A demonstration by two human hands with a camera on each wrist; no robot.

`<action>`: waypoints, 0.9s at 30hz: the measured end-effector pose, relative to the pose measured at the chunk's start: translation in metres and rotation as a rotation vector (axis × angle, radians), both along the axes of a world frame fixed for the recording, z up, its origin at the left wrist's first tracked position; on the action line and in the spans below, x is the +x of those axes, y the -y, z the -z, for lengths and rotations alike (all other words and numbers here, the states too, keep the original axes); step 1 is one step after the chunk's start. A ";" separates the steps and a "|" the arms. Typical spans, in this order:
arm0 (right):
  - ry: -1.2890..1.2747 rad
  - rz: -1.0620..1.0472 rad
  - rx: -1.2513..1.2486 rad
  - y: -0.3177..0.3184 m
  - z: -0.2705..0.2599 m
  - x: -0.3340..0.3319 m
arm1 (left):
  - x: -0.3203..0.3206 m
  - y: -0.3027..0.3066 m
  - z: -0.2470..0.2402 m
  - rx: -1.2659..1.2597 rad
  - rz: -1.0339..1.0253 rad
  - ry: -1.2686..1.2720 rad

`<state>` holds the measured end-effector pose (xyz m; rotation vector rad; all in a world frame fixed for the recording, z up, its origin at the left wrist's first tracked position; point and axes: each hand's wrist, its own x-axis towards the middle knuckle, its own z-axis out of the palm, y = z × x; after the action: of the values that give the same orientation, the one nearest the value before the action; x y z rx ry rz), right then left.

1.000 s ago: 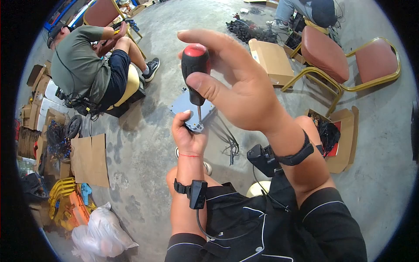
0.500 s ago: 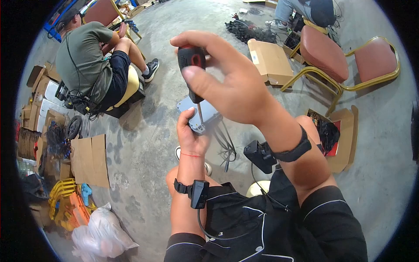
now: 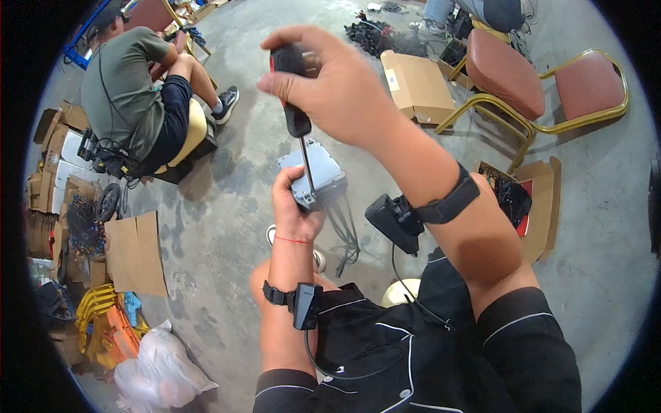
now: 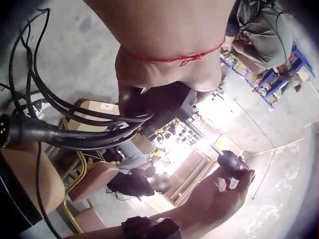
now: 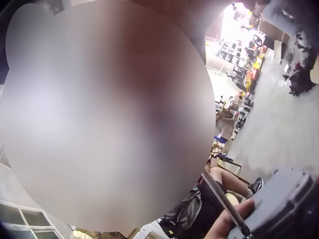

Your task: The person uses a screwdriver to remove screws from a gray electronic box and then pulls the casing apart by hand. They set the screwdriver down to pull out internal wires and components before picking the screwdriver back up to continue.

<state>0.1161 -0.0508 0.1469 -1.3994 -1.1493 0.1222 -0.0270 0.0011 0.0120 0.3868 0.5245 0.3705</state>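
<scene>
My left hand (image 3: 292, 215) holds a grey box (image 3: 322, 171) from below, its thumb over the near left edge. In the left wrist view, black cables (image 4: 94, 128) run out from the box's dark underside. My right hand (image 3: 348, 96) grips a screwdriver (image 3: 297, 121) by its black and red handle, thumb and fingers around it. The metal shaft slants down, its tip at the near corner of the box, where a screw hole sits. In the right wrist view, the shaft (image 5: 222, 200) meets the corner of the box beside the left thumb (image 5: 230, 219); a large blur covers the rest.
A seated person (image 3: 131, 96) works at the left. Flattened cardboard (image 3: 136, 253) and a white plastic bag (image 3: 165, 368) lie on the floor at left. To the right are an open carton (image 3: 544, 206), a cardboard box (image 3: 416, 86) and brown chairs (image 3: 506, 72).
The screwdriver handle has turned and leans further left, its red end no longer facing the camera. The right hand has shifted up and left in view; the left hand keeps hold of the box.
</scene>
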 end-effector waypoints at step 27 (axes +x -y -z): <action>0.776 -0.139 -0.435 0.077 0.059 -0.016 | 0.011 0.009 -0.013 -0.051 0.064 -0.073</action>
<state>0.0997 -0.1280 0.0882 -1.8178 -1.9470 -0.0931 -0.0164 -0.0080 0.0248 0.3683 0.5901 0.2815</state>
